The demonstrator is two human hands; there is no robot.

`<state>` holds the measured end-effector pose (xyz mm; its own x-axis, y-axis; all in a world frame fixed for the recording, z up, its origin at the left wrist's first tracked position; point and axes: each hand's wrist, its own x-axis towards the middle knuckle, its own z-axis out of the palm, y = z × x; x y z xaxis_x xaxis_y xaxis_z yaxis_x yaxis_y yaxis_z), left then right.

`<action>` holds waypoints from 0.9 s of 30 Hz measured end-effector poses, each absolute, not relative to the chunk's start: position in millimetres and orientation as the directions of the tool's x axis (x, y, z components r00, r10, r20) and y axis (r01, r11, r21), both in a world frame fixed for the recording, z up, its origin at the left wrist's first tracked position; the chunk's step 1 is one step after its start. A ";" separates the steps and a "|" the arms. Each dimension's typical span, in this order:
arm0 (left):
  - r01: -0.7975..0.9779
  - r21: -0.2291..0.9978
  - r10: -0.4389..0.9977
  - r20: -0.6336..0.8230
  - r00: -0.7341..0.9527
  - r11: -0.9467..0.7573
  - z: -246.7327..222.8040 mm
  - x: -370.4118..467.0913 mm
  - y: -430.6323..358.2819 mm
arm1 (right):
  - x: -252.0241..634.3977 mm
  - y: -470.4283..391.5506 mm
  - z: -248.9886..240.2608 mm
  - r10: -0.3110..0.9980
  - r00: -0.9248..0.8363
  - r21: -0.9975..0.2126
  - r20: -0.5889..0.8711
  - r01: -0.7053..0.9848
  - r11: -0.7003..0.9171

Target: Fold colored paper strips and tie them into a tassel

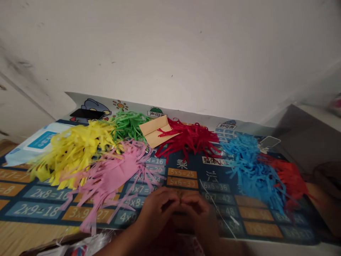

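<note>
My left hand (159, 206) and my right hand (198, 209) meet fingertip to fingertip over the near middle of a printed mat (183, 183). Both are closed in a pinch, and whatever lies between the tips is too small and blurred to name. Left of my left hand spreads a pink fringed paper bunch (121, 172). Beyond my hands lie a red bunch (193, 137) and a tan folded card (157, 131). A thin white string (220, 211) runs over the mat beside my right hand.
Yellow (77, 149) and green (130, 124) bunches lie left, near a wipes pack (34, 144) and a dark phone (87, 113). At right are blue (250, 167) and orange-red (293, 174) bunches. A white wall (173, 53) stands behind. Clear plastic packaging (89, 245) sits at the near edge.
</note>
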<state>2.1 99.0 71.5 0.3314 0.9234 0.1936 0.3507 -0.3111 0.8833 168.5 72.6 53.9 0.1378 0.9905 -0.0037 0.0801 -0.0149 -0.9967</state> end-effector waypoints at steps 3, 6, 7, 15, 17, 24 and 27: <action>0.416 0.850 0.922 0.184 0.341 -0.323 74.4 4.8 97.8 | 168.3 67.5 50.1 0.979 0.205 -0.985 0.018 0.172 -0.018; 0.438 0.834 0.913 0.174 0.369 -0.336 75.8 5.6 97.2 | 169.8 63.8 48.5 0.974 0.224 -0.966 0.045 0.257 -0.014; 0.417 0.843 0.906 0.174 0.385 -0.339 75.7 5.2 97.1 | 170.5 63.3 49.2 0.975 0.216 -0.963 0.045 0.269 -0.015; 0.272 0.950 0.907 0.030 0.420 -0.157 72.0 2.0 102.6 | 172.6 67.8 54.4 0.994 0.078 -0.987 -0.075 0.139 -0.085; 0.278 0.954 0.908 -0.015 0.419 -0.112 73.1 2.4 104.4 | 172.6 69.6 53.9 0.994 0.091 -0.986 -0.065 0.147 -0.078; 0.289 0.953 0.927 -0.022 0.373 -0.094 75.3 2.7 106.4 | 177.2 76.6 55.9 0.995 0.060 -0.989 -0.079 0.117 -0.086; 0.283 0.945 0.902 0.029 0.430 -0.165 75.8 2.2 105.7 | 179.1 75.0 56.2 0.994 0.104 -0.974 -0.037 0.220 -0.059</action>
<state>2.2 105.7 75.8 0.4300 0.9024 0.0286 0.2827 -0.1647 0.9450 179.1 75.0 56.2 0.1036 0.9939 -0.0366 0.2201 -0.0588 -0.9737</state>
